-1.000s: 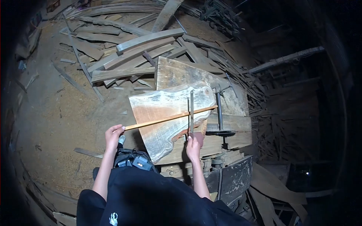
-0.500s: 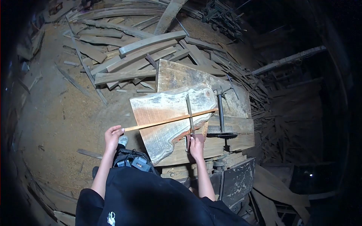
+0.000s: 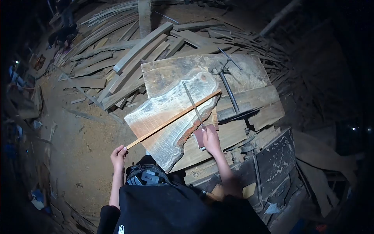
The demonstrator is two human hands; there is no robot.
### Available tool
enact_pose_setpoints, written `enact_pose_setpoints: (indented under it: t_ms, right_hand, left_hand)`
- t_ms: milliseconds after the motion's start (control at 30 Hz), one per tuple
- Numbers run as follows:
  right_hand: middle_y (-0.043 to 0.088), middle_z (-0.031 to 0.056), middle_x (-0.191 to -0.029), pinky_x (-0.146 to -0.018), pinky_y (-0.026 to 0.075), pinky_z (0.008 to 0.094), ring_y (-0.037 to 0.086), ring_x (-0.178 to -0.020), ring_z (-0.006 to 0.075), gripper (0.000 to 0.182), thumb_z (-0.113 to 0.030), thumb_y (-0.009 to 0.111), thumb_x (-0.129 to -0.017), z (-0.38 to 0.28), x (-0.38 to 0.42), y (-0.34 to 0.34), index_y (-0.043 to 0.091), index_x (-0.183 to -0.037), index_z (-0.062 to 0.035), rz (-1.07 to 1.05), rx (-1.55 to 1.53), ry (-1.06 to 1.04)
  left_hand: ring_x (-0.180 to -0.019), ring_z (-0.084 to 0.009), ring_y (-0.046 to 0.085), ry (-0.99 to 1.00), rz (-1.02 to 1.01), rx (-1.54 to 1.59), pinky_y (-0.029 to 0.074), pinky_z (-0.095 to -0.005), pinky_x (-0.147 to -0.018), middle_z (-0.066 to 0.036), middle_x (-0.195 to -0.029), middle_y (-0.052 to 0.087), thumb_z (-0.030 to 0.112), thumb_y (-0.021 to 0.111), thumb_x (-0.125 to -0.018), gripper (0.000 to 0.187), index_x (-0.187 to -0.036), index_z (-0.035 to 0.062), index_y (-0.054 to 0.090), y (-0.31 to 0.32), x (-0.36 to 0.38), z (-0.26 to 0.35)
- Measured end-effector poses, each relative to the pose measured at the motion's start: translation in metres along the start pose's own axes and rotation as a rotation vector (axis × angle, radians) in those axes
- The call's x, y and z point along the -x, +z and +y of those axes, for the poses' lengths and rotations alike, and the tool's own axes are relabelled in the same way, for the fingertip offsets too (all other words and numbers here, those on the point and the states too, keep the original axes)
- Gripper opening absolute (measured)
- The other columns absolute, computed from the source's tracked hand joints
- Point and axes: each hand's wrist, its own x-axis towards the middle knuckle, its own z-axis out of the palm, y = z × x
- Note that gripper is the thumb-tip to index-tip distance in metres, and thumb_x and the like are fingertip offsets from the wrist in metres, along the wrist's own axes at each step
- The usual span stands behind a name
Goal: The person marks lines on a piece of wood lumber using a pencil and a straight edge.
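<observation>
A rough slab of wood (image 3: pixel 156 105) with a wavy bark edge lies on a large worn board. A thin wooden strip (image 3: pixel 171 121) crosses it diagonally, its near end overhanging the slab. My left hand (image 3: pixel 119 156) pinches that near end between thumb and fingers. In my right hand (image 3: pixel 210 140), beside the bark edge, is the lower end of a thin dark metal bar (image 3: pixel 191 100), which lies across the strip. A reddish-brown flat piece (image 3: pixel 199 138) is also under this hand; how it is gripped is partly hidden.
To the right of the slab, a toothed saw blade (image 3: pixel 251 114) stands by a metal post (image 3: pixel 230 91). Piled beams (image 3: pixel 144 50) lie behind the board. Sawdust covers the floor (image 3: pixel 93 136) at left. A bag (image 3: pixel 150 175) sits at my front.
The view has turned, so the slab and strip appear tilted more steeply. Both hands keep their grips. More of the reddish-brown piece shows beside my right hand.
</observation>
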Motion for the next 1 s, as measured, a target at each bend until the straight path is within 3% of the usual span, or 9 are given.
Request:
enact_pose_setpoints:
  t_ms: [167,467,567,733,767,800,867,933,1000]
  right_hand:
    - [0.057,0.0266,-0.072,-0.064,0.043,0.0511,0.056,-0.071,0.0433,0.026,-0.022,0.043,-0.088,0.010,-0.010,0.001,0.053,-0.087,0.0020,-0.098,0.125,0.042]
    - [0.054,0.0267,-0.073,-0.066,0.041,0.0488,0.053,-0.073,0.0424,0.025,-0.018,0.042,-0.089,0.012,-0.008,0.006,0.052,-0.084,0.0033,-0.084,0.201,0.026]
    - [0.053,0.0249,-0.075,-0.068,0.041,0.0454,0.053,-0.075,0.0400,0.023,-0.016,0.041,-0.090,0.018,-0.010,0.010,0.051,-0.084,0.0044,-0.048,0.151,-0.047]
    - [0.053,0.0232,-0.076,-0.068,0.041,0.0422,0.053,-0.074,0.0378,0.024,-0.015,0.041,-0.090,0.017,-0.008,0.013,0.052,-0.084,0.0051,-0.070,0.119,0.013]
    - [0.053,0.0231,-0.075,-0.067,0.041,0.0422,0.053,-0.073,0.0376,0.024,-0.015,0.041,-0.090,0.016,-0.007,0.013,0.052,-0.085,0.0050,-0.060,0.123,0.009]
    - [0.053,0.0230,-0.075,-0.067,0.041,0.0421,0.053,-0.073,0.0375,0.024,-0.015,0.041,-0.090,0.013,-0.008,0.015,0.052,-0.085,0.0050,-0.046,0.124,0.006]
    - [0.055,0.0239,-0.074,-0.066,0.041,0.0442,0.054,-0.073,0.0397,0.028,-0.020,0.040,-0.091,0.008,-0.007,0.017,0.053,-0.084,0.0034,-0.044,0.114,0.037]
    - [0.057,0.0248,-0.073,-0.065,0.042,0.0463,0.055,-0.073,0.0419,0.031,-0.025,0.039,-0.091,0.005,-0.005,0.017,0.053,-0.083,0.0018,-0.053,0.117,0.067]
    - [0.057,0.0249,-0.073,-0.065,0.042,0.0459,0.055,-0.072,0.0419,0.032,-0.025,0.039,-0.091,0.008,-0.005,0.020,0.054,-0.082,0.0019,-0.040,0.113,0.026]
  left_hand:
    - [-0.063,-0.0075,0.055,-0.028,0.007,0.036,0.038,-0.0167,-0.052,-0.005,-0.079,0.062,0.012,0.067,-0.077,0.031,-0.103,-0.0025,0.057,0.000,0.001,0.001]
    - [-0.058,-0.0061,0.052,-0.098,-0.078,0.133,0.035,-0.0161,-0.048,-0.004,-0.076,0.061,0.011,0.067,-0.077,0.031,-0.103,-0.0020,0.056,-0.005,-0.007,-0.001]
    - [-0.063,-0.0073,0.055,-0.083,-0.143,0.086,0.039,-0.0172,-0.053,-0.005,-0.079,0.062,0.009,0.065,-0.077,0.029,-0.103,-0.0016,0.057,-0.012,-0.009,0.000]
    - [-0.072,-0.0106,0.058,0.057,-0.159,0.004,0.044,-0.0209,-0.064,-0.005,-0.081,0.062,0.010,0.065,-0.077,0.027,-0.100,-0.0032,0.058,-0.008,-0.004,0.003]
    - [-0.072,-0.0121,0.058,0.125,-0.141,-0.042,0.045,-0.0227,-0.064,-0.006,-0.080,0.063,0.013,0.066,-0.077,0.030,-0.099,-0.0040,0.058,-0.009,-0.012,-0.014]
    - [-0.070,-0.0182,0.058,0.345,0.007,-0.349,0.046,-0.0268,-0.066,-0.010,-0.077,0.062,0.014,0.065,-0.076,0.029,-0.098,-0.0037,0.058,-0.004,-0.005,-0.012]
    - [-0.064,-0.0273,0.059,1.025,0.314,-0.977,0.048,-0.0337,-0.060,-0.014,-0.075,0.062,0.015,0.060,-0.077,0.034,-0.106,-0.0029,0.056,0.014,0.033,0.043]
    - [-0.057,-0.0326,0.059,0.563,-0.177,-0.734,0.047,-0.0389,-0.053,-0.016,-0.068,0.061,0.015,0.054,-0.078,0.054,-0.126,-0.0049,0.038,0.047,0.054,0.075]
    - [-0.054,-0.0317,0.060,0.456,-0.463,-0.985,0.047,-0.0406,-0.049,-0.016,-0.063,0.061,0.015,0.052,-0.077,0.076,-0.135,-0.0100,0.009,0.082,0.077,0.093]
